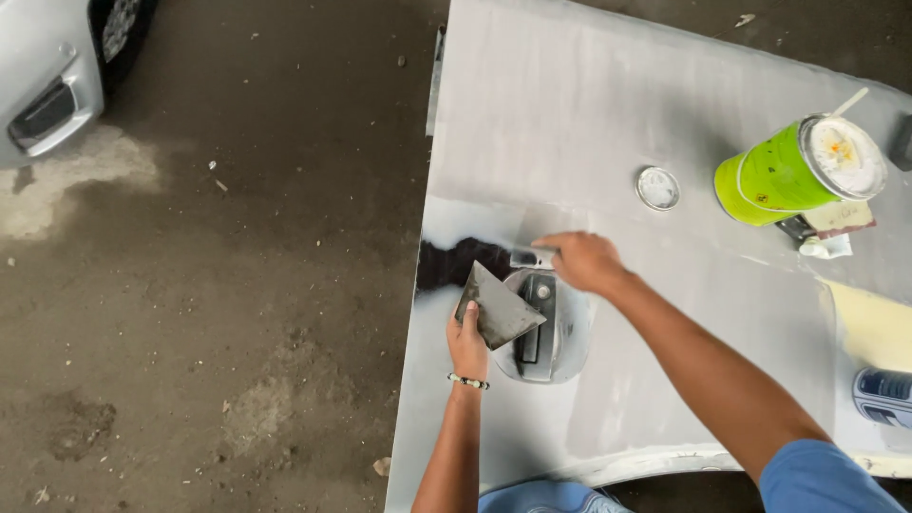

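Head view, left hand: the left hand (467, 344) is gripping a flat grey spreader board (498, 308), fingers clamped along its lower left edge, thumb lying on the face; a beaded bracelet (468, 382) is sitting on the wrist.
Head view, right hand: the right hand (586, 260) is reaching leftward, fingers closed on a small metal putty blade (528, 256) that is sticking out past the fingertips.
Blade: its edge is lying on or just above the panel, just beyond the top corner of the board; contact cannot be told.
Panel: a sanded grey car door panel (570, 114) is lying flat under both hands; a dark bare patch (446, 261) is showing just left of the right fingertips.
Handle recess: a door handle (538, 323) in its oval pocket is sitting directly beneath the right fingers, partly covered by the board.
Can: a lime-green round tin (774, 176) with a band label is standing well to the right of the right hand, its open top holding pale filler, a stick leaning in it.
Lid: a small round metal lid (657, 187) is lying between the tin and the right hand.
Second can: a blue can (883, 396) is lying at the right edge, beside the right forearm.
Floor: a silver car corner (47, 85) is standing far left on concrete.
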